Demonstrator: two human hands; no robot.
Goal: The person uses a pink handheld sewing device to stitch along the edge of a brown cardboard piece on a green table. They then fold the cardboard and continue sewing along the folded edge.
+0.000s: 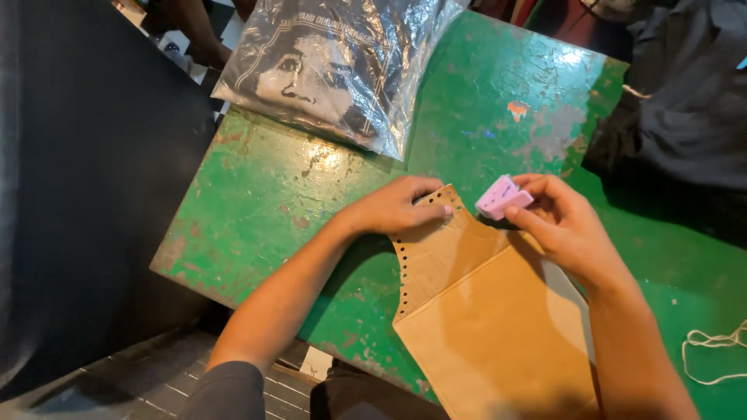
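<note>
While your left hand presses flat on the far left corner of the tan leather piece, your right hand pinches a small pink block betw. thumb and fingertips, closed tight on it, just off the far edge of the leather. Left fingers are spread and laid down, gripping nothing, tips on the leather right by the row of punched holes.

Leather lies on the near right part of the green table, long axis running from far left to near right, w/ the far end pointing toward your hands and the near end going out of frame at the bottom. It's matte, smooth, light brown, looks like two flat layers: a lower one w/ a curved left edge carrying a line of small round holes, and a straight-edged panel on top. Pink block is small, boxy, w/ a paler face turned up and left; what it's made of you can't tell.

Table top is glossy green paint, chipped and worn, w/ rust-brown and grey patches. At the far side sits a dark printed garment in a clear crinkly plastic bag, well apart from the leather. A loop of white string lies at the right edge. Dark cloth is heaped far right.
</note>
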